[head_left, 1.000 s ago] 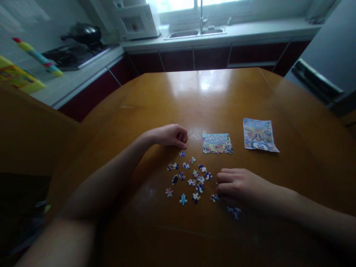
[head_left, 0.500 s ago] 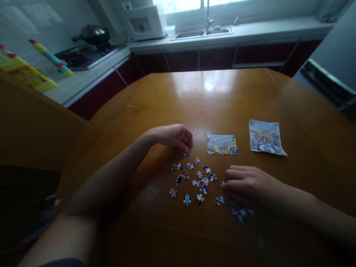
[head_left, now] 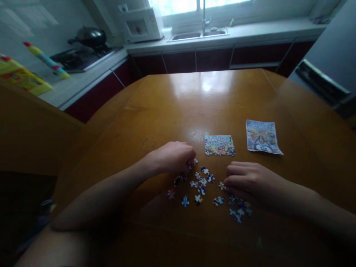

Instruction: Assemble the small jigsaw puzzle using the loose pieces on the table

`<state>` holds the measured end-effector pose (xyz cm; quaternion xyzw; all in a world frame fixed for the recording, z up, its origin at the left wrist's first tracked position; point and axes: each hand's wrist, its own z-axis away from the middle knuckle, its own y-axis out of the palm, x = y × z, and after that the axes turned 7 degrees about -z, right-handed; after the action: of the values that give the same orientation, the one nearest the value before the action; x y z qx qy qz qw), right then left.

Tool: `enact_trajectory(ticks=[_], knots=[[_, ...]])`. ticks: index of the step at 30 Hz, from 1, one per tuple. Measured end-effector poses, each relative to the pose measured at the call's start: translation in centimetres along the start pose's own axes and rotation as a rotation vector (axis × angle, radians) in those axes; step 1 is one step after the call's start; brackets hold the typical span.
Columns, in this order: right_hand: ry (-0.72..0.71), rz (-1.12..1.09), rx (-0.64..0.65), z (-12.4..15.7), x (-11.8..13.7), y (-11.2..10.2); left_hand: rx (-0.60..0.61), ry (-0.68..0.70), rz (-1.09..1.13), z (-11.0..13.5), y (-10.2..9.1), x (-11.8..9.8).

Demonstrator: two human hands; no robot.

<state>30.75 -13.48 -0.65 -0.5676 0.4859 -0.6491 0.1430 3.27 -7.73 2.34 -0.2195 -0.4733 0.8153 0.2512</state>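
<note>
My left hand [head_left: 178, 157], back upward and fingers curled down, hovers over the upper left of the loose jigsaw pieces. Its fingertips are hidden, so what they hold, if anything, does not show. With its fingers curled and pressed together, my right hand [head_left: 246, 180] rests at the right of the pieces. A jigsaw piece [head_left: 221, 185] lies against its fingers; whether it is gripped I cannot tell. Between the hands several blue, white and dark pieces [head_left: 202, 181] are scattered. Beyond them lies a partly assembled jigsaw puzzle [head_left: 219, 145], its near edge uneven.
A creased picture sheet [head_left: 263, 136] lies flat to the right of the puzzle. More pieces [head_left: 239, 212] sit below my right hand, and a light-blue piece [head_left: 185, 201] lies nearer me. The wooden table [head_left: 200, 100] stretches toward a counter with a sink [head_left: 198, 35].
My left hand has moved down and toward me, from beside a blue piece to over the upper-left pieces, covering some. My right hand has barely moved. The view has shifted slightly.
</note>
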Motion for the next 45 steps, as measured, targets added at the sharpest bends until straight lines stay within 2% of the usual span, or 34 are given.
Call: enact_trajectory(ticks=[6, 11, 13, 16, 19, 23, 28, 32, 45], knots=[[0.017, 0.012, 0.001, 0.0, 0.2, -0.2, -0.053, 0.067, 0.005, 0.3, 0.0, -0.2], [0.044, 0.043, -0.040, -0.2, 0.1, 0.1, -0.019, 0.066, 0.120, 0.1, -1.0, -0.9], [0.088, 0.021, -0.105, -0.4, 0.1, 0.2, -0.076, 0.121, 0.251, -0.3, -1.2, -1.4], [0.218, -0.117, -0.285, -0.7, 0.2, 0.3, -0.225, 0.224, 0.443, -1.2, -1.1, -2.1], [0.375, -0.281, -0.412, -1.1, 0.3, 0.2, -0.388, 0.169, 0.571, -2.0, -0.3, -2.6], [0.473, -0.469, -0.468, -1.5, 0.5, 0.0, -0.516, 0.086, 0.677, -2.4, 0.9, -3.2], [0.474, -0.682, -0.465, -1.6, 0.7, -0.1, -0.683, 0.229, 0.658, -2.2, 1.7, -4.1], [0.483, -0.794, -0.444, -1.5, 0.8, -0.2, -0.753, 0.305, 0.681, -2.1, 1.9, -4.7], [0.568, -1.017, -0.401, -1.7, 0.8, -0.3, -0.766, 0.414, 0.677, -2.3, 2.4, -4.9]])
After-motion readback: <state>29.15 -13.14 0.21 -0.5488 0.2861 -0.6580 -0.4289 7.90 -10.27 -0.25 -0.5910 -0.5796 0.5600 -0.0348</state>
